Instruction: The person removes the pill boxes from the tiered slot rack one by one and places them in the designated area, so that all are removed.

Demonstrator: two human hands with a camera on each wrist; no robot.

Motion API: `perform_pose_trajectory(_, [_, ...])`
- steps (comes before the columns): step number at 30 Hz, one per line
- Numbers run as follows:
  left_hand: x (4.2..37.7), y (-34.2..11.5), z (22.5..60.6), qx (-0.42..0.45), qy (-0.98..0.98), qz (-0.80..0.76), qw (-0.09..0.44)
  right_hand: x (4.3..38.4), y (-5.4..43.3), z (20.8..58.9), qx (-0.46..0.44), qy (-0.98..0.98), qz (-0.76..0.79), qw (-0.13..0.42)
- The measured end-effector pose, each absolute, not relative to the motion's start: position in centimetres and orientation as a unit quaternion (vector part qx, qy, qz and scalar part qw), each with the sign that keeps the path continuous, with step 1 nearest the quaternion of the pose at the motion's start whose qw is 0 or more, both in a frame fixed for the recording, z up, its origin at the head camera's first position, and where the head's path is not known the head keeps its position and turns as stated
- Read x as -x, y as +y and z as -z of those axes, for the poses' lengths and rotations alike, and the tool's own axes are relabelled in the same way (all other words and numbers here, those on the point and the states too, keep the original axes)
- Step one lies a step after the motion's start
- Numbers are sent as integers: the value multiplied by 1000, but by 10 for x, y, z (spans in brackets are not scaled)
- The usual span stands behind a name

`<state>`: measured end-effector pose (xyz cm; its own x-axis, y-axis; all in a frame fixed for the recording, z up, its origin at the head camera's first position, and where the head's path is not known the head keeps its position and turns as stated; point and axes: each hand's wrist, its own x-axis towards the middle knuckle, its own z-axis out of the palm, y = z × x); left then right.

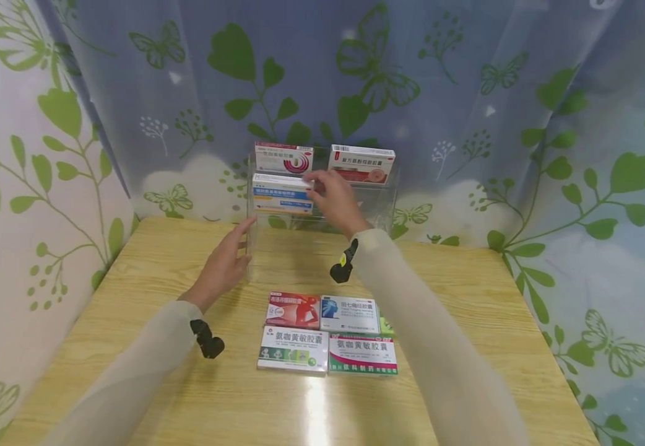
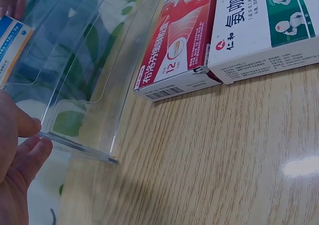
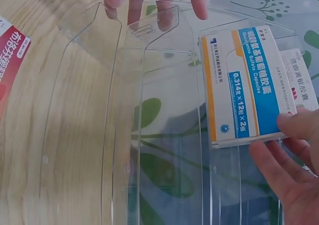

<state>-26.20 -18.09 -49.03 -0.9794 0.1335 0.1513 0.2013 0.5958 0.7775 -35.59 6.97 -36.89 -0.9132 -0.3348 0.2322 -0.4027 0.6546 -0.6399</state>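
Note:
My right hand [image 1: 338, 199] pinches the right end of a white, blue and orange medicine box [image 1: 279, 196], thumb on its front in the right wrist view. That box stands in the middle tier of a clear stepped display rack [image 3: 172, 80], at its left end. At the rack's left side, my left hand [image 1: 223, 265] grips the side wall, thumb and fingers about its edge in the left wrist view. Behind the held box, a white and pink medicine box [image 1: 278, 160] stands on the top tier, its lower part hidden. A white and red medicine box [image 1: 363, 167] stands at that tier's right.
Before the rack, several medicine boxes lie flat on the wooden table [image 1: 200, 396]: a red box [image 1: 293, 310], a white and blue box [image 1: 350, 314], a white and green box [image 1: 293, 348], and a green and pink box [image 1: 363, 355]. A patterned curtain [image 1: 311, 74] hangs close behind the rack.

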Motion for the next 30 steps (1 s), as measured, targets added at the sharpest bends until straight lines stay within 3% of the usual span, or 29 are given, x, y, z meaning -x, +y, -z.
perform_pose_trajectory(8, [260, -182, 492, 99, -891, 441, 38, 353, 76, 367, -216, -889, -386, 115])
perform_pose_trajectory(15, [259, -183, 490, 113, -892, 435, 43, 351, 110, 347, -213, -861, -430, 166])
perform_pose_trajectory(30, [257, -183, 490, 111, -893, 435, 45, 329, 220, 327, -185, -866, -447, 131])
